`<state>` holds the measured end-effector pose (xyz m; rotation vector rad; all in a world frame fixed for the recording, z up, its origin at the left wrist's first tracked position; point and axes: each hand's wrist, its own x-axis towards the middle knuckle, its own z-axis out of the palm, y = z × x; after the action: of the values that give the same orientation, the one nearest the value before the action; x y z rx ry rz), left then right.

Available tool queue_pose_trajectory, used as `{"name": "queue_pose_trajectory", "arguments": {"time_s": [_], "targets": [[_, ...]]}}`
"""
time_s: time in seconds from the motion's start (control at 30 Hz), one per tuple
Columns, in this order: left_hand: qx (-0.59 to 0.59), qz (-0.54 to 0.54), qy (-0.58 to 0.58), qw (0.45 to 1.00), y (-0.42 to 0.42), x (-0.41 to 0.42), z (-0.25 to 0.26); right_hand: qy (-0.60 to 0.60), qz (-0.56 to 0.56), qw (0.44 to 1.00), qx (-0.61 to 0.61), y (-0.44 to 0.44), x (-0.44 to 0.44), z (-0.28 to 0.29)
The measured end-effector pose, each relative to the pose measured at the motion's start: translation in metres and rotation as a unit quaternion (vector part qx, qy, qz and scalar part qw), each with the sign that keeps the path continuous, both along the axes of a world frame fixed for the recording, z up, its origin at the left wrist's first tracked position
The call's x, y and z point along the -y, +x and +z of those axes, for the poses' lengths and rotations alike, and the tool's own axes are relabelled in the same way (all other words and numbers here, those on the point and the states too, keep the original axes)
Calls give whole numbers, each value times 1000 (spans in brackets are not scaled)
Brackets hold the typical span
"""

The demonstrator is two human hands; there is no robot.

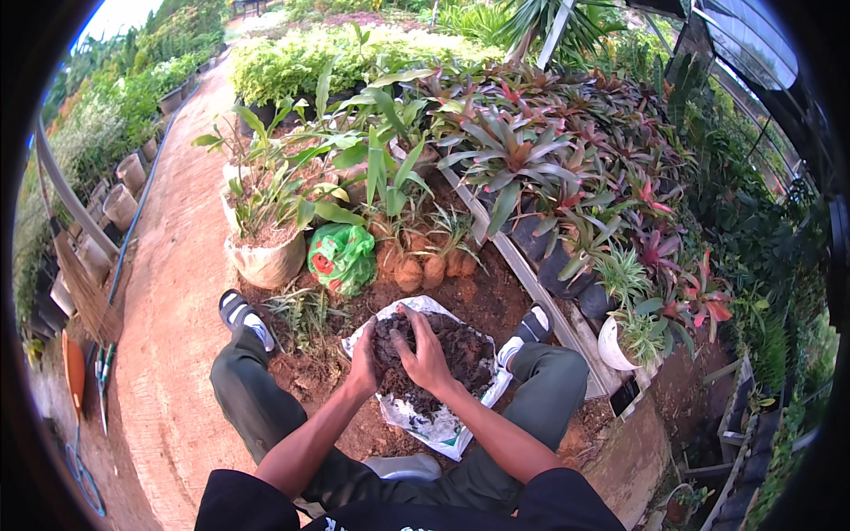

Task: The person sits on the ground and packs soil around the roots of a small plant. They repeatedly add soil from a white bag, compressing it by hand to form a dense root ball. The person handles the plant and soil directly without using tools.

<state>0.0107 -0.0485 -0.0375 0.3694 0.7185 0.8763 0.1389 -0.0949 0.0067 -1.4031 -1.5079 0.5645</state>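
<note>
Between my two palms I hold a dark clump of soil (392, 338), rounded like a ball. My left hand (364, 358) cups its left side, and my right hand (425, 355) covers its right side with the fingers spread over it. Below the hands a white plastic sack (412, 425) lies flat on the ground between my legs, bearing a heap of dark, crumbly potting soil (465, 352). Whether anything sits inside the clump is hidden by my hands.
Ahead are a green plastic bag (342, 259), several coconut-husk balls (435, 271) with plants and a cloth grow bag (269, 259). Uprooted plants (305, 318) lie near my left foot. At right are a metal rail (511, 259), a white pot (617, 345) and a phone (624, 397); pruning shears (103, 381) lie far left.
</note>
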Motion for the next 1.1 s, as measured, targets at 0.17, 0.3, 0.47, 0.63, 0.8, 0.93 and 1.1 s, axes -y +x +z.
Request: {"name": "queue_pose_trajectory", "arguments": {"time_s": [0.17, 0.3, 0.47, 0.63, 0.8, 0.93, 1.1], "targets": [[3, -10, -5, 1000, 0, 1, 1, -3, -1, 1000, 1, 2, 0, -2], [-8, -15, -1, 1000, 0, 0, -1, -4, -2, 1000, 0, 1, 0, -3], [5, -6, 13, 1000, 2, 2, 0, 2, 24, 1000, 8, -2, 4, -1], [52, 6, -16, 998, 4, 10, 0, 18, 15, 999, 36, -8, 6, -11], [90, -56, -70, 992, 1, 13, -1, 38, -16, 998, 55, -15, 13, -17], [71, -54, -26, 996, 3, 14, -17, 64, -46, 991, 110, -17, 14, -23], [74, -67, -6, 995, 3, 16, -20, 65, -56, 986, 141, -17, 13, -32]]}}
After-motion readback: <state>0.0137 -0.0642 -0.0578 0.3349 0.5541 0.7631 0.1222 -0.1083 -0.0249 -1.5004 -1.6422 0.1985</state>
